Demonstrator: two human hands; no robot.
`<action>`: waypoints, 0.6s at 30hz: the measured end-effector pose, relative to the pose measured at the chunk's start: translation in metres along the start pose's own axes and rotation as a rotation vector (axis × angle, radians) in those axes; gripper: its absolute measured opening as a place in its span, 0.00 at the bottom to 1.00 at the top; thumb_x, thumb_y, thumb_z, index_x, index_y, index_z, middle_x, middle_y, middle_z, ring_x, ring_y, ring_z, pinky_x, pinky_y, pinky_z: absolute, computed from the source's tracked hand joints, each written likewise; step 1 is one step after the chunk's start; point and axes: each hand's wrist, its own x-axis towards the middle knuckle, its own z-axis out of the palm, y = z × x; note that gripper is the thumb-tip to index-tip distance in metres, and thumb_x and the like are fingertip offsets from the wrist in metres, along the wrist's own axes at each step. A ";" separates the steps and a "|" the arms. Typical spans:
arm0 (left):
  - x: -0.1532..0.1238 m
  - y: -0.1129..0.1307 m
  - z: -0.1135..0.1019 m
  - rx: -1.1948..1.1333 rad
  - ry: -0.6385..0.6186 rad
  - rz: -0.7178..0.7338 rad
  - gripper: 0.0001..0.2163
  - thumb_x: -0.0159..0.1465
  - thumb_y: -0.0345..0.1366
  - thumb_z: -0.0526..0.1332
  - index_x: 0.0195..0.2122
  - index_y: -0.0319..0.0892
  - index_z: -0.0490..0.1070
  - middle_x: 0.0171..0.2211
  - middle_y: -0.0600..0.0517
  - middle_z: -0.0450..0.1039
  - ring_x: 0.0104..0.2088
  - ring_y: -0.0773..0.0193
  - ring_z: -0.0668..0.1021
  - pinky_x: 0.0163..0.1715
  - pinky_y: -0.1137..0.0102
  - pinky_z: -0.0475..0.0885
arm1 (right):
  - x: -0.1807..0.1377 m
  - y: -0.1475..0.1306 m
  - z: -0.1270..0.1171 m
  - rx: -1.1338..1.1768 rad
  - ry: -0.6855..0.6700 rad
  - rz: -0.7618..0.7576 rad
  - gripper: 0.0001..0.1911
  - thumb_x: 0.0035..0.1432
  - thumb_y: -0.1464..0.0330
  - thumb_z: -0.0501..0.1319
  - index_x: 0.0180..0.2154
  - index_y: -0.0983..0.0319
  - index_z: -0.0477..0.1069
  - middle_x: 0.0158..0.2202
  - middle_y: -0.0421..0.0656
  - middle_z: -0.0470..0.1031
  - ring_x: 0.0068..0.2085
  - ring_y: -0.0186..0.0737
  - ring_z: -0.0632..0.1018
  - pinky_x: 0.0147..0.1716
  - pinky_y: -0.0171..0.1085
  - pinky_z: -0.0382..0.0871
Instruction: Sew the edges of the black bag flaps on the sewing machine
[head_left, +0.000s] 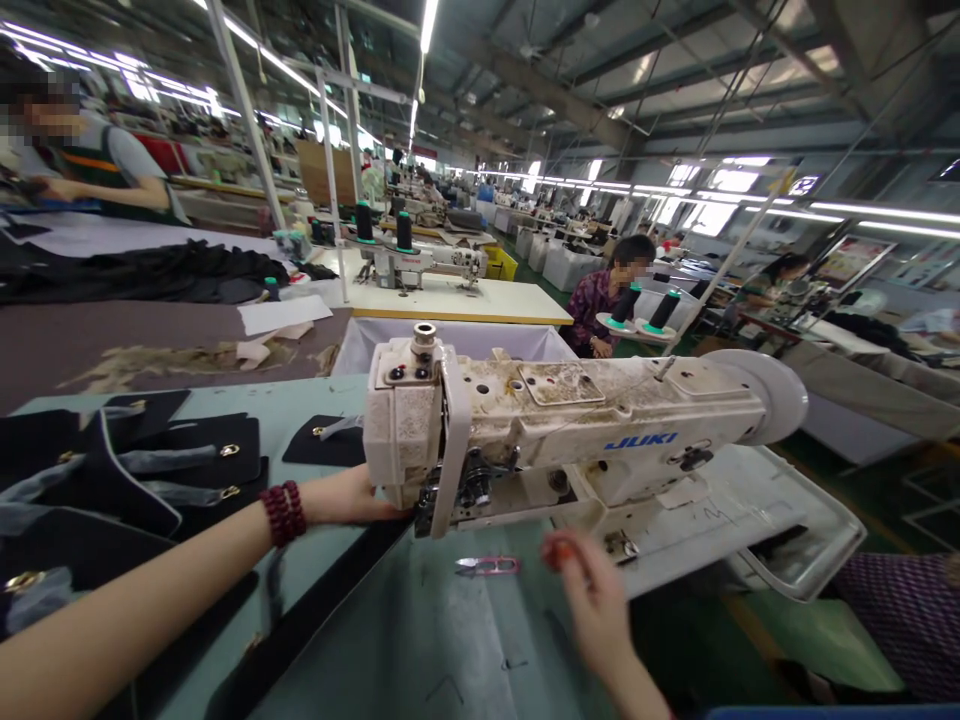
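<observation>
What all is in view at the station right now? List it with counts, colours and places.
sewing machine: one, off-white, marked JUKI, centre of the table
thread snips: one, pink, on the table below the machine
black fabric pieces: several, with gold rings, table left
thread cones: two, black, behind the machine to the right
co-workers: at least three, seated at other stations in the background
bead bracelet: one, dark red, on the left wrist
left hand: behind the machine head, fingers hidden
right hand: blurred, near the machine bed

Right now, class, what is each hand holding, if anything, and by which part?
The left hand reaches behind the sewing machine head; its fingers are hidden, so a hold cannot be told. The right hand looks empty, though blurred, near the thread snips.
</observation>
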 end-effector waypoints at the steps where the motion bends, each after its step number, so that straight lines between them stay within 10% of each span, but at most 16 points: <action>1: 0.003 -0.001 0.002 -0.001 -0.049 0.015 0.19 0.51 0.38 0.67 0.44 0.37 0.78 0.42 0.51 0.81 0.43 0.50 0.79 0.49 0.66 0.71 | -0.011 0.001 0.033 0.048 -0.148 0.036 0.14 0.60 0.55 0.57 0.37 0.56 0.73 0.33 0.43 0.74 0.34 0.44 0.76 0.39 0.44 0.69; 7: -0.003 -0.011 0.009 -0.088 -0.132 0.014 0.16 0.54 0.40 0.66 0.42 0.37 0.79 0.43 0.51 0.81 0.48 0.49 0.76 0.52 0.65 0.69 | -0.013 -0.016 0.157 0.213 -0.352 0.217 0.25 0.63 0.48 0.49 0.33 0.60 0.72 0.28 0.44 0.71 0.28 0.40 0.72 0.24 0.36 0.62; 18: 0.005 -0.050 0.027 -0.337 -0.129 -0.030 0.14 0.52 0.48 0.67 0.30 0.41 0.82 0.32 0.49 0.82 0.41 0.50 0.79 0.49 0.59 0.72 | 0.003 -0.034 0.176 0.117 -0.224 0.271 0.29 0.60 0.46 0.47 0.21 0.63 0.55 0.21 0.39 0.54 0.26 0.30 0.56 0.26 0.32 0.46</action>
